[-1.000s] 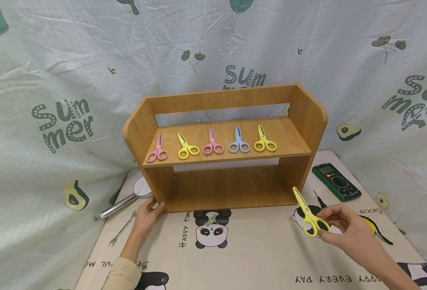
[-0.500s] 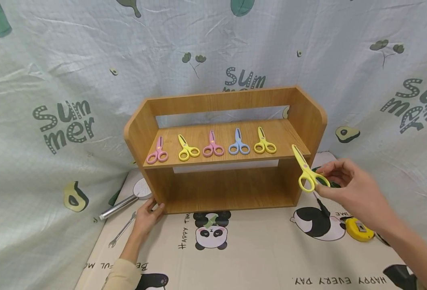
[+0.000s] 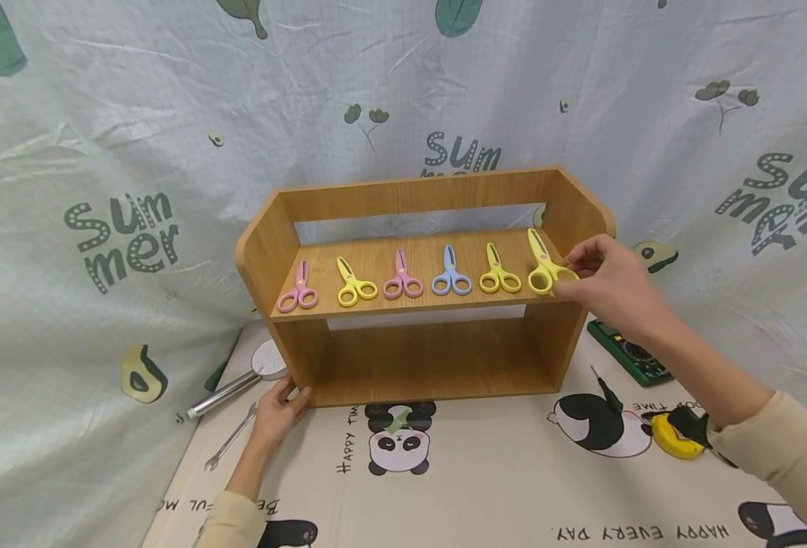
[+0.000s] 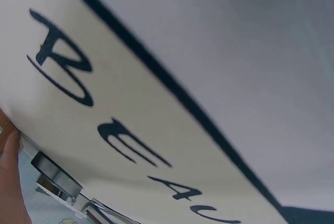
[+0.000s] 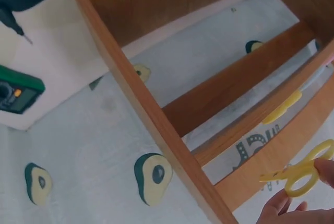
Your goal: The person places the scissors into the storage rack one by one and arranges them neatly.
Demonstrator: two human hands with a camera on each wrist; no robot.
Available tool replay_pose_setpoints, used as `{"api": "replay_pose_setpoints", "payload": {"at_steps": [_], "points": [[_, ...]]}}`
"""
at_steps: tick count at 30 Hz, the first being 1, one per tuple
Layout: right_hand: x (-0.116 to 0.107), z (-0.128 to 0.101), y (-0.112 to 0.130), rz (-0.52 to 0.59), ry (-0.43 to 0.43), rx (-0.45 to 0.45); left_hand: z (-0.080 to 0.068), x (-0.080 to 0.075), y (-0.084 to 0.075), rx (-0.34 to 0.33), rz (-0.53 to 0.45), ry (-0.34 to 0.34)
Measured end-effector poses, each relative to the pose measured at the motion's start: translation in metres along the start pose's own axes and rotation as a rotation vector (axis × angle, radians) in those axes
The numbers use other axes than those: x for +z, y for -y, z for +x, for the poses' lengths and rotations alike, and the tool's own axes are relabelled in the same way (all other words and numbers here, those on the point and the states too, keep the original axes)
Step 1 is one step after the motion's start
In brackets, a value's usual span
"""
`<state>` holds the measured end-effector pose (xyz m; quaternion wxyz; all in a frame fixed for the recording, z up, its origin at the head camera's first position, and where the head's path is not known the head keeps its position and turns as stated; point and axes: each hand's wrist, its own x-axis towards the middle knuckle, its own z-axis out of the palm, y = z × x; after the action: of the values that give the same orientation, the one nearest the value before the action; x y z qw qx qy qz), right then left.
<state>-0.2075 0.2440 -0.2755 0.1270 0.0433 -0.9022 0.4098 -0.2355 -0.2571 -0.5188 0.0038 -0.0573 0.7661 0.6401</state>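
A wooden two-tier shelf [image 3: 417, 358] stands on a panda-print mat. Along its upper board lie several small scissors: pink [image 3: 297, 293], yellow [image 3: 355, 287], pink [image 3: 402, 280], blue [image 3: 451, 278] and yellow [image 3: 499, 277]. My right hand [image 3: 571, 272] pinches another pair of yellow scissors [image 3: 543, 272] by the handle loops, at the right end of that board, blades pointing to the back. The right wrist view shows those yellow scissors [image 5: 300, 173] over the board with my fingertips [image 5: 292, 211] below. My left hand [image 3: 287, 396] rests against the shelf's lower left corner, fingers relaxed.
A green multimeter [image 3: 626, 352], a screwdriver [image 3: 602, 384] and a yellow tape measure [image 3: 671, 435] lie on the mat right of the shelf. Left of it lie a silver-handled magnifier [image 3: 239, 378] and a wrench [image 3: 228, 439]. A printed cloth backdrop [image 3: 102, 152] hangs behind.
My right hand has lifted the yellow scissors from low over the mat up and leftward to the right end of the upper board. The left hand has stayed at the shelf corner.
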Motion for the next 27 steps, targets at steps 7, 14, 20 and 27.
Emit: {"api": "replay_pose_setpoints", "payload": {"at_steps": [7, 14, 20, 27], "points": [[0.012, 0.026, 0.012, -0.089, -0.012, 0.031, 0.001, 0.000, 0.000, 0.007, -0.015, 0.007], [0.019, 0.038, 0.014, -0.193, -0.026, 0.052, 0.001, 0.000, 0.001, 0.010, -0.006, 0.008], [0.026, 0.047, 0.017, -0.217, 0.004, 0.080, 0.000, 0.000, 0.000, 0.016, -0.019, 0.003], [0.027, 0.054, 0.016, -0.275, 0.087, 0.072, 0.000, 0.000, 0.001, 0.020, -0.020, 0.007]]}}
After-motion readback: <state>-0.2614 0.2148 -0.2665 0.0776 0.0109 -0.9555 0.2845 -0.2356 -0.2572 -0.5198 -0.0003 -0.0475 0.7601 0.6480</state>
